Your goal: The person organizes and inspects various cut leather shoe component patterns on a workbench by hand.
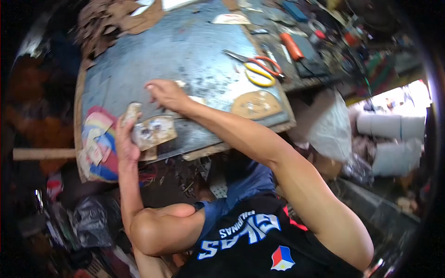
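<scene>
At the front left of the worktable point(194, 46), my left hand point(126, 136) has its fingers wrapped round a small worn, pale block point(132, 112). Beside it lies a stained, light tan square piece point(157, 131) near the table's front edge. My right hand point(169, 96) is over the middle of the table, palm down, with its fingers curled; what is under them is hidden. A small white scrap point(180, 84) shows just behind that hand, and another pale scrap point(198, 99) lies by the wrist.
Scissors point(259, 67) with red and yellow handles lie at the right, behind a rounded tan board point(256, 104). Brown scraps point(109, 28) are heaped at the back left. A colourful cloth point(104, 143) covers the front left corner. An orange-handled tool point(292, 45) sits farther right.
</scene>
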Demonstrator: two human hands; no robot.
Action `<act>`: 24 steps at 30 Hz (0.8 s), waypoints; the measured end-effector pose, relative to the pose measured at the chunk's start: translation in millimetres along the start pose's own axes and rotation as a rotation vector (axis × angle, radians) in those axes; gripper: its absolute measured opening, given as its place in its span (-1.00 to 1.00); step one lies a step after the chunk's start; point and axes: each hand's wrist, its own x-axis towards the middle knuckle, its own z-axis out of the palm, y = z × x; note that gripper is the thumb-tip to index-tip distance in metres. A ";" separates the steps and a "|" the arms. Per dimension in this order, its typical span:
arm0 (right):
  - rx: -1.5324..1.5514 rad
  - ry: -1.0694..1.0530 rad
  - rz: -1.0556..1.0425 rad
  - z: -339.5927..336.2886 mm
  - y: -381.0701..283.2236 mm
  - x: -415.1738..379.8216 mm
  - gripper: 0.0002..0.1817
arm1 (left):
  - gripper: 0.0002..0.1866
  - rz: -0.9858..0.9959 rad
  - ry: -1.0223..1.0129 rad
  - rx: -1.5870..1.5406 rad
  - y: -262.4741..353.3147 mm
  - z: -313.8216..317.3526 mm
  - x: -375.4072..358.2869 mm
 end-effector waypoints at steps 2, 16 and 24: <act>-0.021 0.005 0.045 -1.0 -12.2 -5.4 -0.64 | -0.60 -0.044 0.000 -0.087 0.1 -2.1 -2.6; -0.128 0.122 -0.219 -10.9 -47.6 -8.4 -0.71 | -0.58 -0.054 -0.047 -0.026 -7.7 -1.6 -4.2; -1.235 0.568 -0.382 -156.5 -137.0 -44.6 -0.76 | -0.54 -0.047 -0.055 0.007 -10.6 -4.8 -3.5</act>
